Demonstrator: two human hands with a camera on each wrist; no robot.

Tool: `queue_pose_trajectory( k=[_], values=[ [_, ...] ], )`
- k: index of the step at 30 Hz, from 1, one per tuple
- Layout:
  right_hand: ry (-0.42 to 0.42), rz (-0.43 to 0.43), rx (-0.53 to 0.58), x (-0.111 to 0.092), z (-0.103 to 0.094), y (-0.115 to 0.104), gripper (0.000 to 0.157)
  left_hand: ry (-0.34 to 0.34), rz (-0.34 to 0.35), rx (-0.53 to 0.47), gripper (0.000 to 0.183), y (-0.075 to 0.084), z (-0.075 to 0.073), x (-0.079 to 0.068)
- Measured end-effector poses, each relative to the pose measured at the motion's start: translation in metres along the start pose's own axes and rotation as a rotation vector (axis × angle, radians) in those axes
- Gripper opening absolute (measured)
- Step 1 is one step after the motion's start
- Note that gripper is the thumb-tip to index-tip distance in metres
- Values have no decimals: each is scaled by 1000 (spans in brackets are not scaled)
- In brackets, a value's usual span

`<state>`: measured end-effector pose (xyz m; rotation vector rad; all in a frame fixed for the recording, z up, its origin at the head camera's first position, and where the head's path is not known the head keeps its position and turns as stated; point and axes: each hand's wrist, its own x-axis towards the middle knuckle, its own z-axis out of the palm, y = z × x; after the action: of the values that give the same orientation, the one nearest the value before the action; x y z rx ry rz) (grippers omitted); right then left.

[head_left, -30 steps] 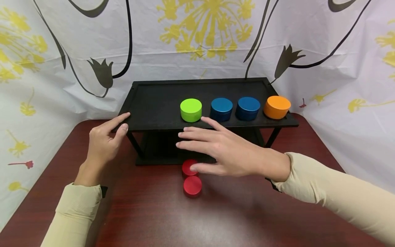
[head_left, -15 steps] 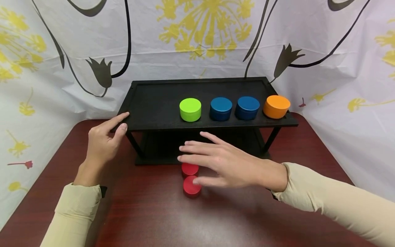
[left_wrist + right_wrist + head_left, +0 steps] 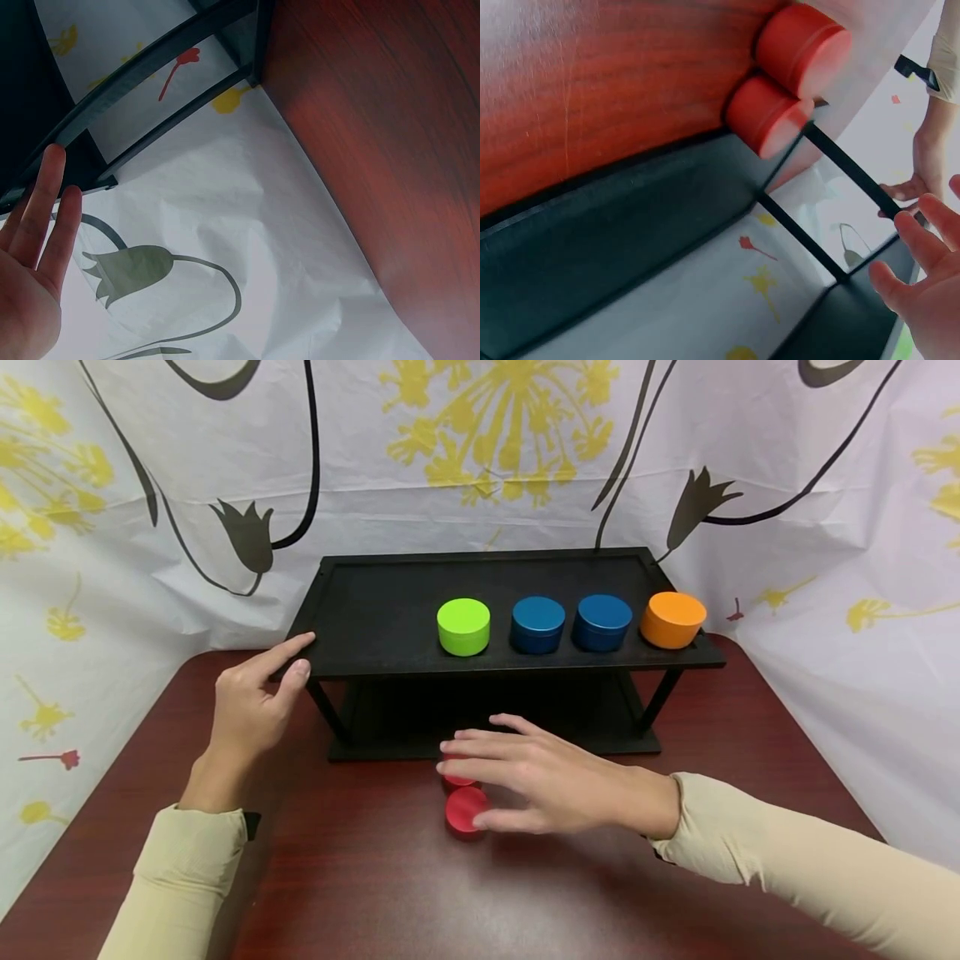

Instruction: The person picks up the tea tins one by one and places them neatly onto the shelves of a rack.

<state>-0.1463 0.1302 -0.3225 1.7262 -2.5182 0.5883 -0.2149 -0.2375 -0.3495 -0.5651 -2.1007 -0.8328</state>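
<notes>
Right hand (image 3: pixel 540 785): grip wide, nothing held, just right of near red tin (image 3: pixel 462 811), thumb at its edge, contact unclear; fingers over far red tin (image 3: pixel 761 112). Both upright on counter (image 3: pixel 360 877), near side of black shelf (image 3: pixel 375 610). Left hand (image 3: pixel 251 702) is farther off, fingers extended, on shelf's left near corner. Tins lidded, contents hidden.

From my station I recorded smooth, satin-finished tins (image 3: pixel 804 49), apparently metal; a glossy, wood-grained table (image 3: pixel 375 877); a smooth, matt shelf (image 3: pixel 382 610); a creased, plastic-looking backdrop (image 3: pixel 352 468); and matt cloth sleeves (image 3: pixel 795 843).
</notes>
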Motion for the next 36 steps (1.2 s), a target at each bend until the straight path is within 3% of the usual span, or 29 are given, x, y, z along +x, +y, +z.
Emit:
queue_pose_trajectory(
  k=[17,36],
  values=[
    [-71,24,93,-7,29,6,58,-4,4,-3,32,2,-2,0],
    [-76,22,80,-11,46,13,58,-10,-10,-6,33,0,-1,-1]
  ],
)
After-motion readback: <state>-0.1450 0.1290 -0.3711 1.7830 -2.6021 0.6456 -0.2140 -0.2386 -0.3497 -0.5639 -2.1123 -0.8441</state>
